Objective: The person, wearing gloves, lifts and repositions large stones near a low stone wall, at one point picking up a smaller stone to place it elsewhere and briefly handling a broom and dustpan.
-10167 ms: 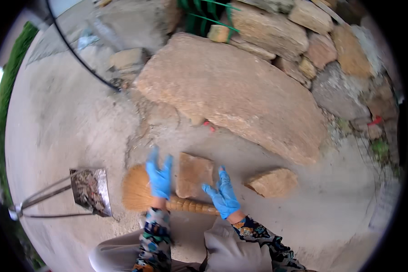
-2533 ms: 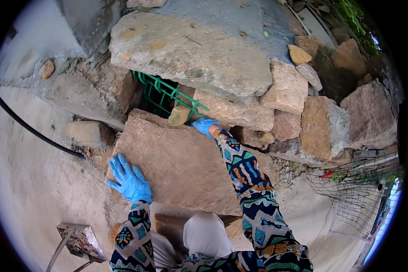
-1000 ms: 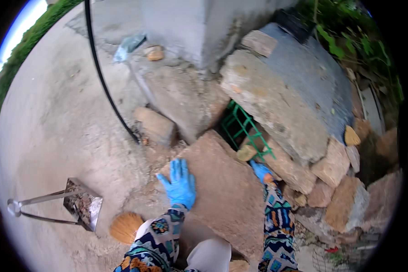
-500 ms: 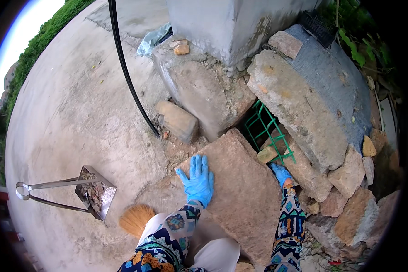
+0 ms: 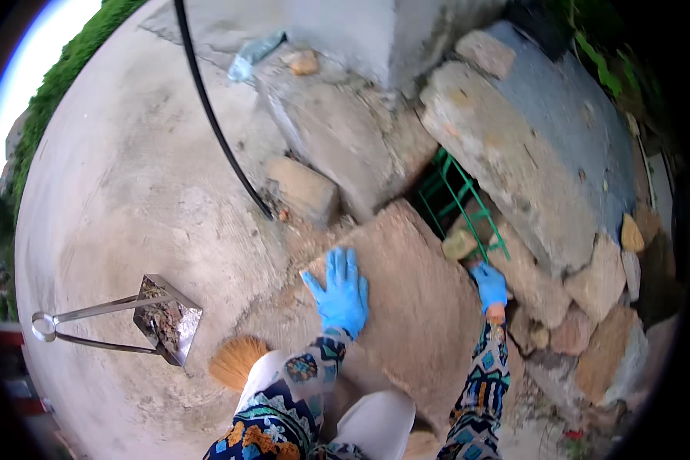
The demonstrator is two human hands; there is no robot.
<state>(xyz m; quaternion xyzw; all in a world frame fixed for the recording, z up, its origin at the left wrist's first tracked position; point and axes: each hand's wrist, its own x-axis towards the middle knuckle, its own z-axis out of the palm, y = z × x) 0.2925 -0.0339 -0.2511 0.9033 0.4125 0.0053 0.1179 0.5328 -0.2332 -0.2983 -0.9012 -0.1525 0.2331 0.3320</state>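
My left hand [image 5: 340, 296], in a blue glove, lies flat with spread fingers on a large reddish-brown stone slab [image 5: 414, 307]. At the slab's right edge is my right hand [image 5: 489, 287], also blue-gloved, its fingers drawn together and pointing toward the gap. Whatever its fingertips hold, if anything, cannot be made out. Just beyond them sits a small yellowish stone [image 5: 459, 244], beside a green wire grid [image 5: 468, 201] that spans a dark opening between the stones.
At left stands a metal dustpan [image 5: 169, 320] with debris in it. Broom bristles [image 5: 238, 362] show near my knee. A black hose [image 5: 215, 126] rises from the concrete [image 5: 130, 199]. Large stone blocks [image 5: 506, 165] and a concrete pillar [image 5: 345, 38] surround the opening.
My right hand has drawn slightly up out of the gap, so more of its glove shows. My left hand stays on the slab. The whole view has shifted a little.
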